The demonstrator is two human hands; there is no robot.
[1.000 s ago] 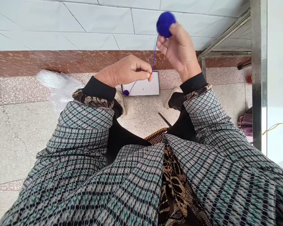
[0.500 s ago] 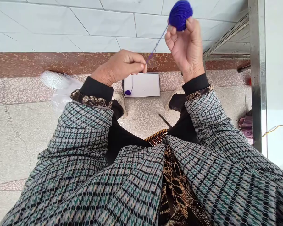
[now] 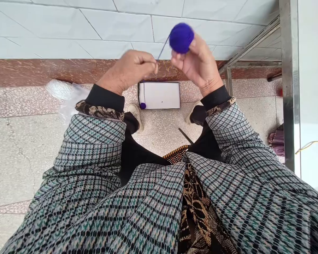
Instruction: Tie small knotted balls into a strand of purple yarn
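A purple ball of yarn (image 3: 181, 38) is gripped in the fingers of my right hand (image 3: 197, 63), raised before the tiled wall. From the ball a strand of yarn (image 3: 163, 49) slants down to my left hand (image 3: 132, 68), whose thumb and forefinger pinch it. Below my left hand the strand runs on down to a smaller purple ball of yarn (image 3: 142, 105). That small ball lies in the lower left corner of a shallow white box (image 3: 161, 95) with dark edges, on the floor between my feet.
Clear plastic wrapping (image 3: 69, 95) lies on the floor at the left. A metal-framed table (image 3: 288, 88) stands at the right, with a yellow cord (image 3: 312, 143) on its white top. Under it is a purplish folded thing (image 3: 277, 141). The tiled wall (image 3: 69, 24) rises in front.
My right hand has come down and left with the yarn ball, closer to my left hand, and the strand between them is shorter. My left hand has shifted slightly left.
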